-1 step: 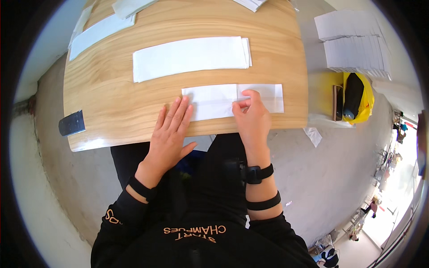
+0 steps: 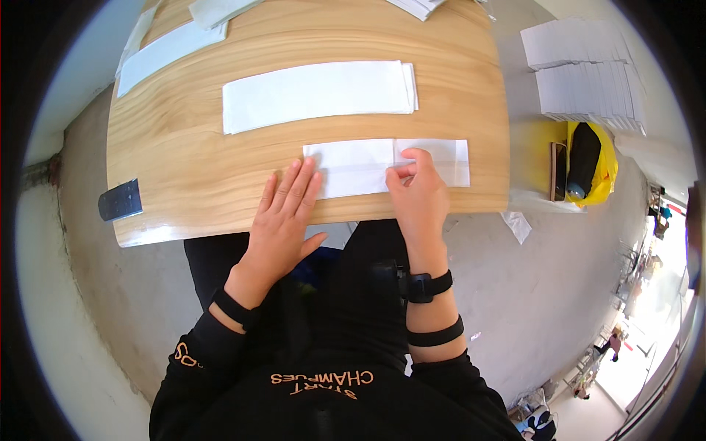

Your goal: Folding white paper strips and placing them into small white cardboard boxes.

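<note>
A long white piece of folded paper [image 2: 349, 175] lies flat near the front edge of the wooden table [image 2: 176, 158]. A crosswise edge runs over it right of its middle, and the part to the right looks thinner. My left hand [image 2: 283, 209] lies flat, its fingers stretched out and their tips at the paper's left end. My right hand [image 2: 422, 198] is curled, thumb and index finger pinching at the crosswise edge. The exact grip is partly hidden by the fingers. Beyond the hands rests a neat stack of long white paper pieces [image 2: 312, 97].
More white paper [image 2: 173, 57] lies at the table's far left. A dark flat object [image 2: 120, 201] sits on the left edge. Right of the table are large white paper stacks [image 2: 585, 84], a phone [image 2: 558, 170] and a yellow bag [image 2: 607, 165] with a black item.
</note>
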{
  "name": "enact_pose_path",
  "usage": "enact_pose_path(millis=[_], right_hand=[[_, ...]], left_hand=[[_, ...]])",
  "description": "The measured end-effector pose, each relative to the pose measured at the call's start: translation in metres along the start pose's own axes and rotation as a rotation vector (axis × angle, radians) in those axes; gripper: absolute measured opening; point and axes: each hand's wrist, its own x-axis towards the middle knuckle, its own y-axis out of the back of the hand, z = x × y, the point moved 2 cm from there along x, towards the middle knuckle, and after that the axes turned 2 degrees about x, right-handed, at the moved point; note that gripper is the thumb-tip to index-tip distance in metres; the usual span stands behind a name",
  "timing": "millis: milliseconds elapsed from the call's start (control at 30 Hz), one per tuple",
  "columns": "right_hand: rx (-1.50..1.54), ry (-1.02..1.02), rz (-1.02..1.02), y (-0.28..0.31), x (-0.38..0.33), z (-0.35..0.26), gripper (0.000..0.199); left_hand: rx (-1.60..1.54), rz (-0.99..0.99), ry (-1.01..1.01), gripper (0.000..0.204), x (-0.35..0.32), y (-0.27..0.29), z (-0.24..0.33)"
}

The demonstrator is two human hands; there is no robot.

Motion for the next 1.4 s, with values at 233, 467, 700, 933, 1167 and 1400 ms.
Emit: enact_pose_path(millis=[233, 467, 700, 933, 1167, 1400], right_hand=[[-0.011, 0.177, 0.028, 0.002, -0.001, -0.016, 0.032], [0.005, 0.263, -0.234, 0.006, 0.011, -0.014, 0.04], [0.029, 0.216, -0.279, 0.007, 0.013, -0.013, 0.042], [0.176, 0.214, -0.184, 0.008, 0.02, 0.016, 0.042], [0.219, -0.215, 0.274, 0.063, 0.041, 0.099, 0.043], [-0.035, -0.186, 0.31, 0.059, 0.033, 0.074, 0.043]], left_hand=[[0.011, -0.009, 0.018, 0.097, -0.001, 0.002, 0.001], [-0.146, 0.07, 0.067, 0.07, 0.004, 0.005, -0.017], [0.078, 0.156, 0.028, 0.065, 0.032, -0.005, -0.001], [0.098, 0.106, 0.047, 0.106, 0.027, -0.008, 0.0], [0.115, 0.038, 0.028, 0.115, 0.03, -0.002, 0.004], [0.146, 0.03, 0.031, 0.114, 0.03, -0.003, 0.004]])
